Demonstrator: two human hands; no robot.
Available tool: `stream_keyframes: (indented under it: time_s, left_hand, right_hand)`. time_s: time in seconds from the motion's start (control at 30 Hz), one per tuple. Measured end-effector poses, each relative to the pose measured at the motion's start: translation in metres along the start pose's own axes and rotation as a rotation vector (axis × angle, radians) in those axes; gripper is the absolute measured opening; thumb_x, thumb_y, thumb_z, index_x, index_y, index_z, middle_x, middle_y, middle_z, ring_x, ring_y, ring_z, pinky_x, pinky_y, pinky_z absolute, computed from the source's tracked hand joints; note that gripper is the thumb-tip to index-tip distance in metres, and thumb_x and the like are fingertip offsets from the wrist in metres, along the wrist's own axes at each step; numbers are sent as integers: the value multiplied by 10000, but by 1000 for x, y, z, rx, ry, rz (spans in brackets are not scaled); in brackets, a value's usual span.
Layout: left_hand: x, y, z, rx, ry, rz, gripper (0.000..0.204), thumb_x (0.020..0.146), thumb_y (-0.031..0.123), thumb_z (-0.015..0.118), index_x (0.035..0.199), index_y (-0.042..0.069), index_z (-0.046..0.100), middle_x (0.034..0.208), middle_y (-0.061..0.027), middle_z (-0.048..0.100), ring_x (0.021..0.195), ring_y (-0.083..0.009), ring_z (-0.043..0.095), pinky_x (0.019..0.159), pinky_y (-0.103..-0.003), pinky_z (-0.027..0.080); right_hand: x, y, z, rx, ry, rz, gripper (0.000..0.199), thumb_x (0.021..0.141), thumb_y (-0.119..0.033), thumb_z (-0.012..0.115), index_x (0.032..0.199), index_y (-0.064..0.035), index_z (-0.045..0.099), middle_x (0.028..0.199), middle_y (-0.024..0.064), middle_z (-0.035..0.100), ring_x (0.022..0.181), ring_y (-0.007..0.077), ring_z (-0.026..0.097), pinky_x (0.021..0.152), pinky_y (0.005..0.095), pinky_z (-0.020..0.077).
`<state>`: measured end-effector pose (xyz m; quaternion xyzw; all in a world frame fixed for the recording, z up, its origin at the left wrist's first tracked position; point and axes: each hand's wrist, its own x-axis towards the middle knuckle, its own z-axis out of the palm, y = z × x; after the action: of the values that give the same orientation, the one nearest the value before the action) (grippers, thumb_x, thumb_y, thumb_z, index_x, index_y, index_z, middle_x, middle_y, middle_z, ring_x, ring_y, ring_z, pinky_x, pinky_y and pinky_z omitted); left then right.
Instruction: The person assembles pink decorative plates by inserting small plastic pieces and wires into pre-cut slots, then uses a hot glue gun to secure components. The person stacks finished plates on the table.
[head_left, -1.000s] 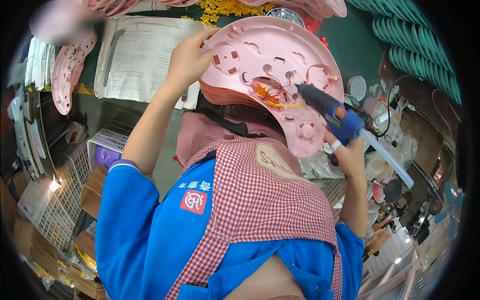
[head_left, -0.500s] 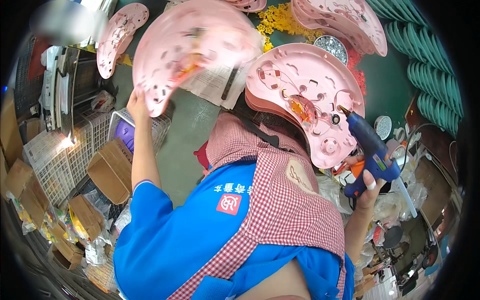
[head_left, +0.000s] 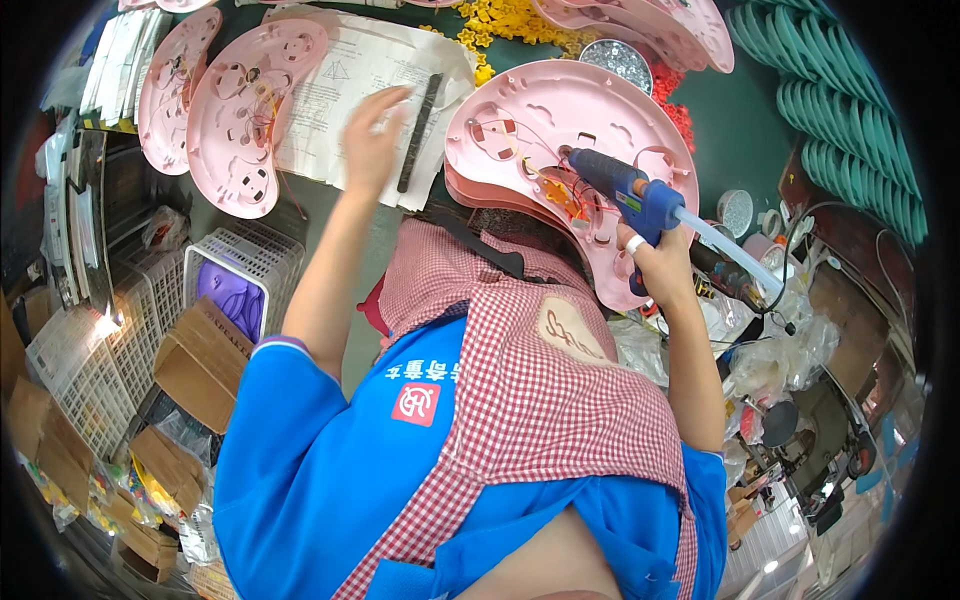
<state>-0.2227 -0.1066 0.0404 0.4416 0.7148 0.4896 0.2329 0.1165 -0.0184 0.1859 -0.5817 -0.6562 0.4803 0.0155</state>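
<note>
In my right hand [head_left: 662,262] is a blue hot glue gun [head_left: 625,195], a translucent glue stick poking from its back. Its nozzle end points down over the top pink plastic shell [head_left: 630,112] of a stack close to my apron. Thin wires, an orange part and small fittings sit inside that curved shell. My left hand [head_left: 372,145] is empty, fingers stretched out, above printed papers [head_left: 335,110] beside a dark flat strip [head_left: 420,132]. Left of the papers lies another pink shell [head_left: 235,125] with wiring, against a further shell [head_left: 165,90].
Yellow star-shaped pieces [head_left: 515,22] and red pieces [head_left: 682,120] lie at the back near a round tin [head_left: 617,62]. Rows of teal curved parts [head_left: 850,130] stand at right. A white basket [head_left: 270,265] and cardboard boxes [head_left: 205,365] are at left.
The shell in my left hand was set down on the left and let go; that hand moved right, over the papers. My right hand brought the glue gun leftward over the stacked shell.
</note>
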Motion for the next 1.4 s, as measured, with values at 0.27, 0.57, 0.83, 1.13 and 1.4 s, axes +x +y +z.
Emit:
stream_keyframes:
  time_s: [0.27,0.57,0.83,1.13,1.4]
  left_hand:
    - [29,62,60,115,-220,-17,355,794,169,635,1136,77,643,1001,-130,657,919,-307,619,802,-366,487]
    - [38,79,53,191,-241,-22,258,875,258,583,1071,115,671,841,-122,684,718,-303,653,658,-350,512]
    - [-103,-23,-99,3,510,-396,249,955,103,499,1117,-52,605,993,-96,667,830,-135,629,745,-254,489]
    - [-142,-79,-72,541,729,-517,414,851,99,595,1245,2,510,1184,-140,519,1106,-253,494,965,-362,374]
    - [-57,19,-15,217,92,-19,422,830,166,645,1227,53,563,1222,-135,553,1165,-279,498,1013,-376,360]
  right_hand:
    - [-25,14,-24,-86,81,132,493,788,-146,677,1224,17,514,1024,97,588,894,144,573,788,288,469]
    - [-62,25,-34,-313,16,-18,377,758,-194,693,1038,41,600,686,119,606,662,149,570,639,311,461]
    - [-70,38,-41,731,22,-100,525,769,-190,687,1209,24,496,984,152,642,907,247,636,867,370,483]
    - [6,42,12,332,-34,-81,545,794,-94,661,1285,-14,436,925,97,577,750,156,594,662,283,484]
    - [1,34,-11,48,102,-87,442,765,-190,693,1146,6,583,936,133,641,837,191,611,766,316,487]
